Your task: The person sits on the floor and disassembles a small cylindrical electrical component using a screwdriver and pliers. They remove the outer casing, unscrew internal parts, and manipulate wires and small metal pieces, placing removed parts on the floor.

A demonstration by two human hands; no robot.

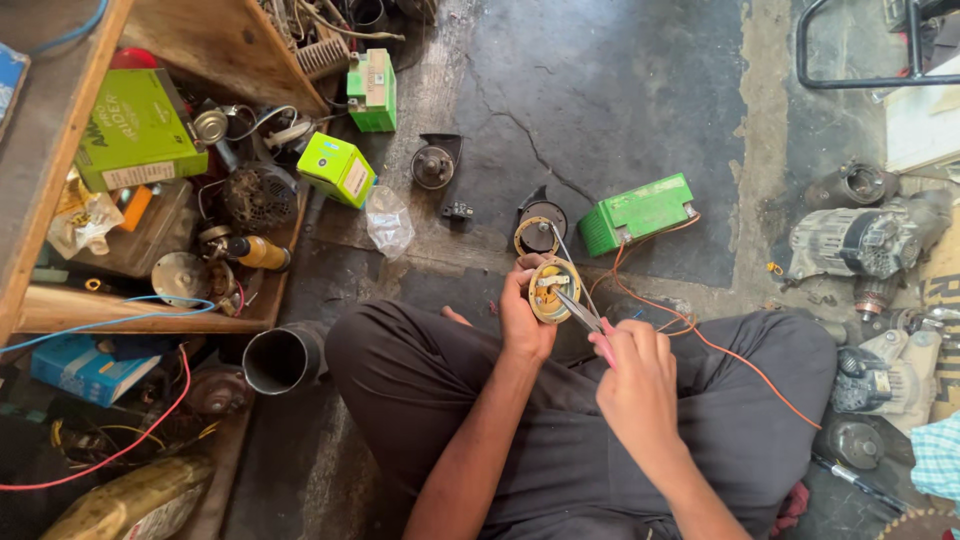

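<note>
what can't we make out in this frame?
Head view only:
- Pliers: handles buried in the right hand; tips too small to tell what they pinch.
- Round part: back covered by the left hand.
- Black frame: cut off by the top edge.
- Wooden shelf: far end cut by the left edge.

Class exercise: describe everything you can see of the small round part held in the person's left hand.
The round part is a small disc with a yellowish rim and metal fittings, pale and dark, across its open face. It looks like metal. The left hand holds it by its edge above the lap, face tilted up towards the camera. The tips of pink-handled pliers, held in the right hand, touch its face.
</note>
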